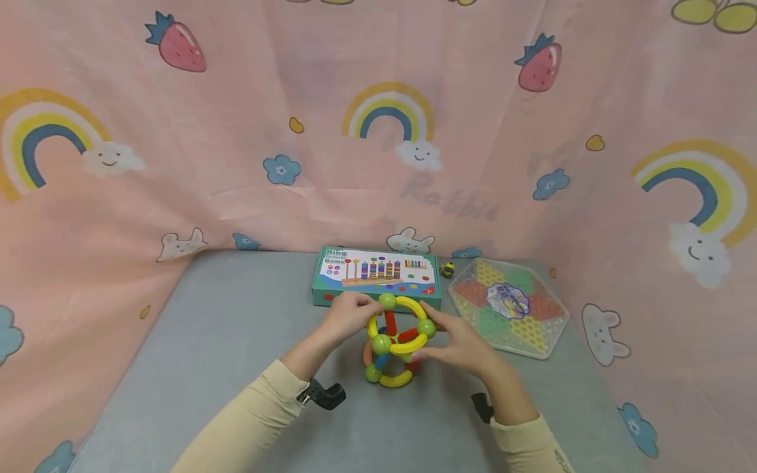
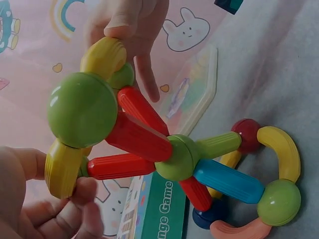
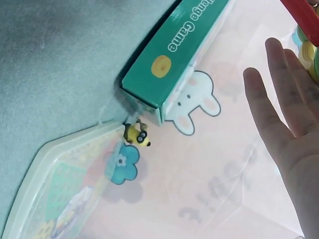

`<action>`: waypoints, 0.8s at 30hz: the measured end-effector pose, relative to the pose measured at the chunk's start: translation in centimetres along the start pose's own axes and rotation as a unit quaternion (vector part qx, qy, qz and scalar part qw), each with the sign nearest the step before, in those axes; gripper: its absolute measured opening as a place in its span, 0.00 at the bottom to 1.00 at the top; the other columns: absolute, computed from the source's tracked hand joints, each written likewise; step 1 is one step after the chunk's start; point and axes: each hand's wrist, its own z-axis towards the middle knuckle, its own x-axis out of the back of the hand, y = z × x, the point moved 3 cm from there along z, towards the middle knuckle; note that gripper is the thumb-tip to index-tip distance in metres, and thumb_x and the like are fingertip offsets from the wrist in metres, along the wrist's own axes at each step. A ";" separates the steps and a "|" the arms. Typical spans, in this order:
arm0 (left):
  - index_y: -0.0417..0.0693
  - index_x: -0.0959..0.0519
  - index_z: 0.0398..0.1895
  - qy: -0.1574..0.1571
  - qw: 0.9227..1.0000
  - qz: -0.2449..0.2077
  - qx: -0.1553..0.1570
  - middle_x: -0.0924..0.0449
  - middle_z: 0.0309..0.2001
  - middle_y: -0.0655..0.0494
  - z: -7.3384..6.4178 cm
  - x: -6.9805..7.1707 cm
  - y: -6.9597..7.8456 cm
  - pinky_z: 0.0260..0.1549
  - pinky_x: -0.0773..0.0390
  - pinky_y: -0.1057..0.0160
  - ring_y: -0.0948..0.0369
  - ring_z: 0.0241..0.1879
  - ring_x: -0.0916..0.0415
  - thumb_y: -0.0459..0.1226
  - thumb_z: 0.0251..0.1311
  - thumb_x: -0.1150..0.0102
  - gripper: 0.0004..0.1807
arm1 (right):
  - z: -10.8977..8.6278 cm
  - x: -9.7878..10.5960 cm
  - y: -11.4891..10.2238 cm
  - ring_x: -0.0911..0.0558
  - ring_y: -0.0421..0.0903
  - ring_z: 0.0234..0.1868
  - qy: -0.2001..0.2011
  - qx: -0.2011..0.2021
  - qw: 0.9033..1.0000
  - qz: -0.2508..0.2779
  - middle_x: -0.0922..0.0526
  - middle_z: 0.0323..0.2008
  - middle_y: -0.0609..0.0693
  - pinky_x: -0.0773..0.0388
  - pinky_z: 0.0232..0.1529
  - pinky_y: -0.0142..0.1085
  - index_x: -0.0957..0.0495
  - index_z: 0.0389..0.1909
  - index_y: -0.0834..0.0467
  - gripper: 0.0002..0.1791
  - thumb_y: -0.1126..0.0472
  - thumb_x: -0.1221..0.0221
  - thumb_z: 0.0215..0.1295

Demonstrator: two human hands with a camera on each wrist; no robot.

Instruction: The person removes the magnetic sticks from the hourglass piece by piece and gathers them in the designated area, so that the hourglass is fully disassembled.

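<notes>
Toy [image 3: 301, 21]: cut off, right wrist view
Box [image 1: 378, 270]: partly behind left hand [image 1: 349, 316], head view
Figurine [image 1: 447, 270]: features too small there

The toy [image 2: 177, 157] has yellow arcs [image 1: 409, 346], green balls [image 2: 82, 110] and red rods [image 2: 139, 138], the desk [image 1: 236, 341] is grey, the twelve-o'clock cloth [image 1: 248, 85] rainbow-patterned pink.

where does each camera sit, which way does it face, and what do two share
Head: on the person's head, facing forward and down at the toy, table and backdrop; left hand, right hand and sleeves show.
Left wrist: on that wrist, facing the toy close up; both hands show in part.
Right wrist: on that wrist, facing the box, game board and small figure; right hand shows, toy cut off at edge.
Head and right wrist share the toy, box, game board, small figure and right hand.
</notes>
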 end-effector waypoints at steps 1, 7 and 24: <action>0.49 0.12 0.32 0.004 1.000 0.000 0.002 0.21 0.25 0.57 0.0 0.0 0.0 0.28 0.31 0.63 0.59 0.28 0.29 0.47 0.66 0.40 0.14 | 0.0 0.0 0.0 0.22 0.60 0.63 0.000 0.000 1.000 0.000 0.31 0.72 0.59 0.26 0.62 0.60 0.42 0.78 0.57 0.57 0.37 0.28 0.54; 0.46 0.14 0.30 0.000 1.000 -0.022 -0.001 0.21 0.23 0.56 -0.3 0.0 0.0 0.26 0.26 0.65 0.60 0.23 0.29 0.45 0.67 0.41 0.15 | 0.1 0.0 -0.2 0.21 0.60 0.63 -0.003 -0.001 1.000 0.005 0.30 0.71 0.60 0.27 0.62 0.61 0.42 0.78 0.58 0.57 0.37 0.28 0.53; 0.35 0.32 0.67 -0.166 0.969 -0.176 0.045 0.13 0.41 0.40 -2.3 1.4 0.1 0.44 0.14 0.52 0.55 0.34 0.13 0.30 0.57 0.33 0.33 | 0.1 0.1 0.0 0.26 0.62 0.67 -0.006 -0.009 1.000 0.020 0.32 0.73 0.60 0.28 0.63 0.61 0.43 0.78 0.56 0.56 0.38 0.28 0.54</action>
